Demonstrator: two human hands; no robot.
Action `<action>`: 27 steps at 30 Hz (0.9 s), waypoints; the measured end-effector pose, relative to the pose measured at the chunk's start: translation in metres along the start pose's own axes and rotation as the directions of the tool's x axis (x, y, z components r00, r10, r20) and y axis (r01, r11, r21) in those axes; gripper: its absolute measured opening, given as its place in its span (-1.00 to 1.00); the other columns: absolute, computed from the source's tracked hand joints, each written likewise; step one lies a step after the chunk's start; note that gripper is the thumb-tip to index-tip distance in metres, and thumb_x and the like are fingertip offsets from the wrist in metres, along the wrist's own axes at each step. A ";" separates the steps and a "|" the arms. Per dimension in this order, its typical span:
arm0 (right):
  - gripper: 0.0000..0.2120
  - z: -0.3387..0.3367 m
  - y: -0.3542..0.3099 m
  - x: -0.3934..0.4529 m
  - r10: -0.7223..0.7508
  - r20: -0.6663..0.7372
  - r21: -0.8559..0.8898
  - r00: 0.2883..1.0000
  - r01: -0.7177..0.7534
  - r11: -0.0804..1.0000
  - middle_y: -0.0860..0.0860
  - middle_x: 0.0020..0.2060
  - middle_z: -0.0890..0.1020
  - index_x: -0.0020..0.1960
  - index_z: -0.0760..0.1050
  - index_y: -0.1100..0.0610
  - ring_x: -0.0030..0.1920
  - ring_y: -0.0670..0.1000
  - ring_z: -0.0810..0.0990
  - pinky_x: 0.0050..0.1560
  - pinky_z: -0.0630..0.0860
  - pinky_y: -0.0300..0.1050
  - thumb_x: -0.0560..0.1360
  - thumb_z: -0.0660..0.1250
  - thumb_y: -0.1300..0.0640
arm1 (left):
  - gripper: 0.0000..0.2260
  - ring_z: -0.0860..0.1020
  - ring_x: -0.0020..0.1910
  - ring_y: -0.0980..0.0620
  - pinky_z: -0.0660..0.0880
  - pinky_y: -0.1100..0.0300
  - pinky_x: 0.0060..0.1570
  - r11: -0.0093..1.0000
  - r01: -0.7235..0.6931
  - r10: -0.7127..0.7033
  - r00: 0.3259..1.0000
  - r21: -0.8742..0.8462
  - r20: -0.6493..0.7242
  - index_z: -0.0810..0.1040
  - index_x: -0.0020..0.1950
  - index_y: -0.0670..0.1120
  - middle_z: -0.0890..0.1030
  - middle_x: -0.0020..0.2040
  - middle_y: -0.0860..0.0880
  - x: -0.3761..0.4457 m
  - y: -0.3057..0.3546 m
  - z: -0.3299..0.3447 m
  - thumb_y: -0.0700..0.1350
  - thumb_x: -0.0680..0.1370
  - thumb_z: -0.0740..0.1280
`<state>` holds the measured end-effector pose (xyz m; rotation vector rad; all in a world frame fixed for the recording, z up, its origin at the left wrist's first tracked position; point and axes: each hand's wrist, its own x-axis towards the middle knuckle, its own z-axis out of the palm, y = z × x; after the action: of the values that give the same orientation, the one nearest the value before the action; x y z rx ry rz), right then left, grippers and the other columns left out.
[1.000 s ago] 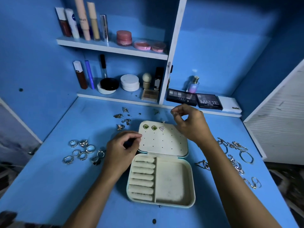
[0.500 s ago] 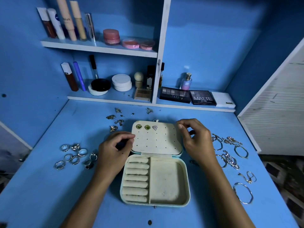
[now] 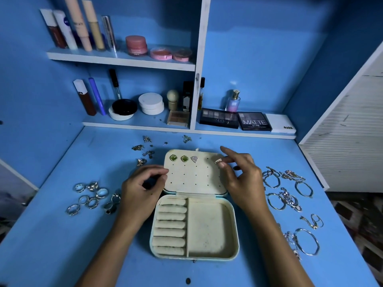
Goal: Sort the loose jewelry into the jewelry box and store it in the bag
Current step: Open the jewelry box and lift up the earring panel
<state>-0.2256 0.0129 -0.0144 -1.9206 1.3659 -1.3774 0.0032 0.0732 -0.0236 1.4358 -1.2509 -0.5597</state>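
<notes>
The cream jewelry box [image 3: 232, 228] lies open on the blue desk, its ring rolls and side compartment bare. Its perforated lid panel [image 3: 194, 179] carries two green earrings [image 3: 178, 158] and one silver triangular earring [image 3: 194, 159] in the top row. My right hand [image 3: 242, 179] pinches a small sparkly earring [image 3: 218, 161] over the lid's upper right corner. My left hand [image 3: 143, 187] grips the lid's left edge with curled fingers. Loose earrings [image 3: 143, 151] lie behind the box on the left. Several rings [image 3: 91, 196] sit at the left and several bracelets [image 3: 288, 191] at the right.
Shelves [image 3: 124, 56] at the back hold cosmetics tubes, jars and a perfume bottle [image 3: 233, 101]. Eyeshadow palettes [image 3: 255, 121] sit on the lower ledge. A white slatted panel [image 3: 352, 129] stands at the right. More bracelets [image 3: 306, 241] lie near the desk's right edge.
My right hand came from the lid's right edge to over its upper right corner, now showing a sparkly earring in its fingertips. My left hand stayed at the lid's left edge.
</notes>
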 end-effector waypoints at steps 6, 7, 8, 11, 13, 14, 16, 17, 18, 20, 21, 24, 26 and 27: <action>-0.86 0.003 -0.002 -0.001 -0.031 -0.024 -0.024 0.999 0.031 0.999 -0.18 -0.10 0.63 -0.05 0.70 0.03 0.06 -0.16 0.50 0.07 0.37 -0.43 0.46 0.51 0.25 | -0.79 0.62 0.01 0.10 0.48 0.39 -0.04 0.999 -0.015 0.014 1.000 -0.042 -0.007 0.68 -0.12 -0.03 0.67 0.02 0.06 0.001 -0.001 -0.001 -0.35 0.47 0.44; -0.86 0.003 -0.001 -0.001 -0.065 -0.025 -0.036 0.998 0.064 0.997 -0.23 -0.09 0.61 -0.06 0.70 0.02 0.07 -0.11 0.50 0.10 0.37 -0.39 0.45 0.51 0.24 | -0.79 0.61 -0.01 0.10 0.48 0.38 -0.05 0.999 -0.017 0.017 1.000 -0.047 -0.007 0.68 -0.12 -0.03 0.67 0.02 0.06 0.001 -0.001 -0.001 -0.35 0.47 0.44; -0.85 0.005 -0.002 -0.001 -0.079 -0.027 -0.041 0.997 0.078 0.996 -0.26 -0.08 0.60 -0.06 0.70 0.01 0.08 -0.08 0.48 0.13 0.35 -0.38 0.44 0.51 0.23 | -0.78 0.61 -0.02 0.11 0.48 0.38 -0.05 0.999 -0.019 0.018 1.000 -0.051 -0.007 0.68 -0.13 -0.02 0.67 0.02 0.07 0.001 -0.001 -0.001 -0.35 0.47 0.44; -0.85 0.007 -0.003 0.001 -0.040 -0.033 -0.028 0.999 0.039 0.999 -0.25 -0.05 0.56 -0.08 0.71 -0.01 0.13 -0.04 0.45 0.16 0.29 -0.43 0.42 0.54 0.22 | -0.79 0.61 0.00 0.12 0.48 0.36 -0.05 0.998 -0.025 0.024 1.000 -0.049 -0.006 0.67 -0.15 -0.03 0.66 0.02 0.07 0.001 -0.002 -0.001 -0.35 0.47 0.45; -0.83 0.009 -0.004 0.004 -0.006 -0.025 -0.020 1.000 0.005 1.000 -0.24 -0.03 0.56 -0.08 0.71 -0.04 0.16 -0.03 0.43 0.17 0.27 -0.46 0.42 0.54 0.21 | -0.80 0.61 0.03 0.11 0.48 0.35 -0.03 0.999 -0.027 0.027 1.000 -0.045 -0.006 0.67 -0.17 -0.04 0.66 0.02 0.07 0.002 -0.003 -0.002 -0.36 0.46 0.45; -0.83 0.009 -0.004 0.005 0.003 -0.020 -0.023 1.000 -0.003 1.000 -0.22 -0.02 0.56 -0.08 0.71 -0.05 0.18 -0.04 0.42 0.17 0.26 -0.47 0.43 0.54 0.21 | -0.80 0.61 0.04 0.10 0.48 0.34 -0.03 0.999 -0.029 0.029 1.000 -0.042 -0.006 0.66 -0.17 -0.05 0.66 0.02 0.06 0.001 -0.003 -0.001 -0.36 0.46 0.45; -0.84 0.010 -0.003 0.007 0.019 -0.015 -0.032 1.000 -0.019 0.999 -0.17 0.01 0.57 -0.06 0.71 -0.04 0.19 -0.05 0.41 0.17 0.24 -0.49 0.45 0.52 0.20 | -0.80 0.61 0.06 0.09 0.48 0.34 -0.02 0.999 -0.030 0.030 1.000 -0.044 -0.007 0.66 -0.19 -0.06 0.66 0.02 0.05 0.001 -0.003 -0.001 -0.37 0.46 0.45; -0.85 0.011 -0.003 0.008 0.028 -0.013 -0.032 1.000 -0.029 0.999 -0.15 0.02 0.57 -0.05 0.71 -0.04 0.20 -0.05 0.41 0.17 0.24 -0.50 0.46 0.51 0.19 | -0.80 0.61 0.06 0.10 0.47 0.35 -0.02 0.998 -0.031 0.031 1.000 -0.046 -0.006 0.65 -0.19 -0.06 0.66 0.02 0.05 0.001 -0.003 -0.001 -0.37 0.46 0.45; -0.86 0.011 -0.004 0.009 0.036 -0.010 -0.031 0.999 -0.036 0.999 -0.13 0.03 0.57 -0.05 0.71 -0.04 0.21 -0.04 0.42 0.16 0.24 -0.51 0.47 0.50 0.19 | -0.80 0.61 0.07 0.10 0.47 0.34 -0.02 0.998 -0.033 0.032 0.999 -0.046 -0.004 0.65 -0.20 -0.06 0.66 0.02 0.05 0.001 -0.002 -0.001 -0.37 0.45 0.45; -0.87 0.013 -0.004 0.009 0.043 0.003 -0.029 0.999 -0.042 0.999 -0.10 0.07 0.56 -0.04 0.71 -0.03 0.21 -0.07 0.42 0.13 0.24 -0.53 0.48 0.49 0.18 | -0.80 0.60 0.07 0.11 0.48 0.33 -0.03 0.999 -0.035 0.035 0.999 -0.040 -0.003 0.65 -0.20 -0.06 0.66 0.03 0.05 0.000 -0.002 -0.001 -0.37 0.46 0.45; -0.88 0.014 -0.004 0.008 0.044 0.010 -0.032 0.999 -0.044 0.999 -0.08 0.10 0.56 -0.03 0.71 -0.03 0.21 -0.12 0.41 0.12 0.24 -0.54 0.49 0.49 0.18 | -0.80 0.60 0.07 0.11 0.48 0.33 -0.04 0.999 -0.036 0.036 0.999 -0.038 -0.003 0.65 -0.20 -0.06 0.66 0.03 0.05 0.001 -0.002 -0.002 -0.37 0.46 0.44; -0.88 0.015 -0.003 0.008 0.055 0.030 -0.037 0.998 -0.054 0.998 -0.08 0.19 0.53 -0.03 0.69 -0.06 0.23 -0.23 0.37 0.14 0.21 -0.55 0.51 0.47 0.15 | -0.80 0.60 0.08 0.12 0.48 0.33 -0.07 0.999 -0.030 0.030 1.000 -0.034 -0.002 0.64 -0.21 -0.06 0.66 0.03 0.06 0.001 -0.001 -0.002 -0.37 0.46 0.44; -0.87 0.016 -0.003 0.008 0.074 0.043 -0.017 0.996 -0.073 0.997 -0.11 0.19 0.53 -0.03 0.68 -0.09 0.28 -0.16 0.39 0.17 0.20 -0.55 0.52 0.45 0.14 | -0.79 0.60 0.07 0.13 0.47 0.34 -0.10 0.999 -0.028 0.028 1.000 -0.025 0.000 0.64 -0.22 -0.05 0.66 0.03 0.08 0.001 0.000 -0.002 -0.37 0.46 0.44; -0.86 0.016 -0.003 0.008 0.082 0.051 -0.003 0.995 -0.082 0.997 -0.11 0.19 0.53 -0.03 0.67 -0.10 0.30 -0.11 0.40 0.18 0.21 -0.53 0.53 0.44 0.14 | -0.78 0.60 0.07 0.13 0.47 0.34 -0.12 0.999 -0.028 0.028 1.000 -0.019 -0.001 0.64 -0.22 -0.04 0.66 0.03 0.10 0.001 0.000 -0.002 -0.37 0.46 0.44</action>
<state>-0.2100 0.0039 -0.0152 -1.8653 1.4049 -1.2814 0.0052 0.0731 -0.0226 1.4003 -1.2608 -0.5507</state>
